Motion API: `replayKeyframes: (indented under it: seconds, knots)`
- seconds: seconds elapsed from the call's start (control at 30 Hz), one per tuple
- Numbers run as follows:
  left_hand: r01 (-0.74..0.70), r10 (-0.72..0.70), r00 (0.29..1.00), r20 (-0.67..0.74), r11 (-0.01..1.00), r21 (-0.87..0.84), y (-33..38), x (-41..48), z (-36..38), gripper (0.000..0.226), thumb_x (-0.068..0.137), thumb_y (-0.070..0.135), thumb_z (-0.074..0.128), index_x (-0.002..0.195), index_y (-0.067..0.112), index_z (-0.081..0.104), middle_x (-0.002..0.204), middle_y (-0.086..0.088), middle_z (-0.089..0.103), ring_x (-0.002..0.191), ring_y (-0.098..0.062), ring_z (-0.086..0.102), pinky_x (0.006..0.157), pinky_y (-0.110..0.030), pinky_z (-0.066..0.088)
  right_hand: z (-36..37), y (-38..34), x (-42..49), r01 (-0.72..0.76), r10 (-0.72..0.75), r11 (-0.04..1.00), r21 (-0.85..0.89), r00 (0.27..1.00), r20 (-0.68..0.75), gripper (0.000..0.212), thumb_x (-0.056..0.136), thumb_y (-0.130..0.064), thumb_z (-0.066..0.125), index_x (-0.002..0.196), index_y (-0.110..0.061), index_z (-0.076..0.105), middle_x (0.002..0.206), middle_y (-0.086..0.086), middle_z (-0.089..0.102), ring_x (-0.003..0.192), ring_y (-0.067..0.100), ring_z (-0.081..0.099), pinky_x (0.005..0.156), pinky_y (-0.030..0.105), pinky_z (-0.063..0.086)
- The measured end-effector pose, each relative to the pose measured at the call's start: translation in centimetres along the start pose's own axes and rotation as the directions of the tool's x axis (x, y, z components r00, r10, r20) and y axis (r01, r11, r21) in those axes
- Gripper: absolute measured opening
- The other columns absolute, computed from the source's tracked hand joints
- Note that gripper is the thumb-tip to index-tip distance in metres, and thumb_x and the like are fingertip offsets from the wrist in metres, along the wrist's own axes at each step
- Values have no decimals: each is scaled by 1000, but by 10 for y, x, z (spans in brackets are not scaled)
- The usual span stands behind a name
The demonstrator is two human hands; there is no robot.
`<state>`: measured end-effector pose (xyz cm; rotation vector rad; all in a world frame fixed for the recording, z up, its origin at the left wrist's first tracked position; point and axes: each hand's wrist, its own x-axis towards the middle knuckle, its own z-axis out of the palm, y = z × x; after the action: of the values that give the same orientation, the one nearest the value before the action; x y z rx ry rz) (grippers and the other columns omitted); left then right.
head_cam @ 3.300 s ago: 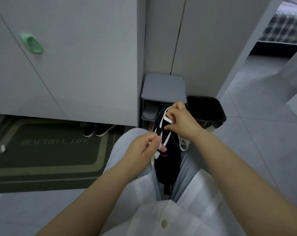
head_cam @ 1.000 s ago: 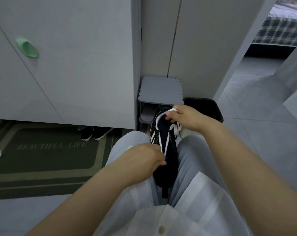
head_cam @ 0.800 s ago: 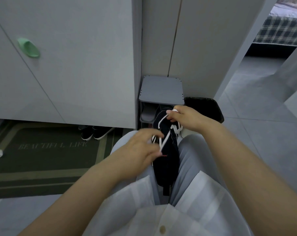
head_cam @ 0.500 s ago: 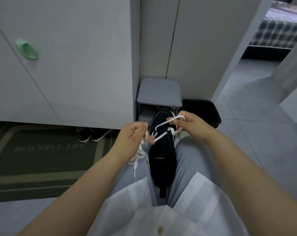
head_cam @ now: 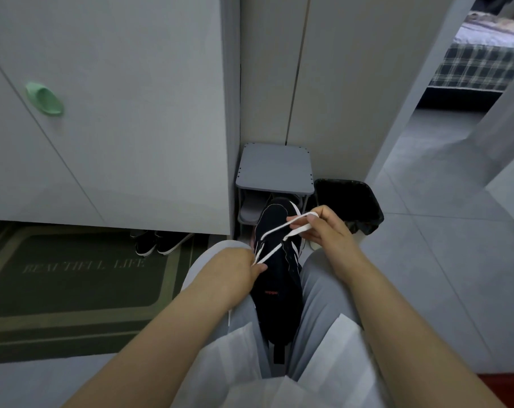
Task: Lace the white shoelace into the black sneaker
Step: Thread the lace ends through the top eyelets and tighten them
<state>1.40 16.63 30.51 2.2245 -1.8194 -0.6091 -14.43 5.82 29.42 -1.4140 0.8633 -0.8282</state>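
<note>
At the left, a green doormat (head_cam: 73, 275) is lying on the floor beside a pair of dark shoes (head_cam: 161, 242). The left hand (head_cam: 235, 269) is pinching one end of the white shoelace (head_cam: 298, 230) at the near eyelets. The black sneaker (head_cam: 279, 284) is resting between the person's thighs, toe pointing away toward a grey shoe rack (head_cam: 274, 169). The right hand (head_cam: 326, 231) is gripping the lace's other run, pulling it taut across the upper. A black bin (head_cam: 348, 201) is standing just beyond.
</note>
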Motion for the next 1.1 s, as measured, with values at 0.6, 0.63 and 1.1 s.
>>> replayKeyframes:
  seconds: [0.6, 0.63, 1.1]
  knots:
    - [-269, 272, 946, 177, 962, -39, -22, -38, -21, 35, 90, 32, 51, 56, 22, 48, 91, 16, 42, 95, 6, 38, 84, -21, 41, 6, 13, 2, 144, -126, 893, -426, 989, 72, 19, 79, -16, 73, 91, -29, 65, 103, -15, 62, 96, -1, 59, 85, 14, 46]
    - [-285, 284, 948, 145, 959, -15, -21, -35, -20, 37, 90, 33, 51, 54, 23, 43, 93, 14, 44, 95, 2, 40, 84, -23, 41, 9, 14, 1, 148, -152, 854, -499, 988, 34, 17, 78, -20, 73, 88, -29, 63, 98, -15, 59, 92, -1, 59, 82, 13, 46]
    - [-212, 134, 957, -256, 928, -305, -15, 3, -8, 19, 95, 9, 37, 100, 24, 48, 80, 9, 57, 74, -3, 53, 66, -13, 38, 23, -4, 3, -146, 148, 988, 54, 988, -33, 16, 88, -9, 59, 74, -10, 68, 59, -10, 65, 47, -3, 51, 48, 9, 39]
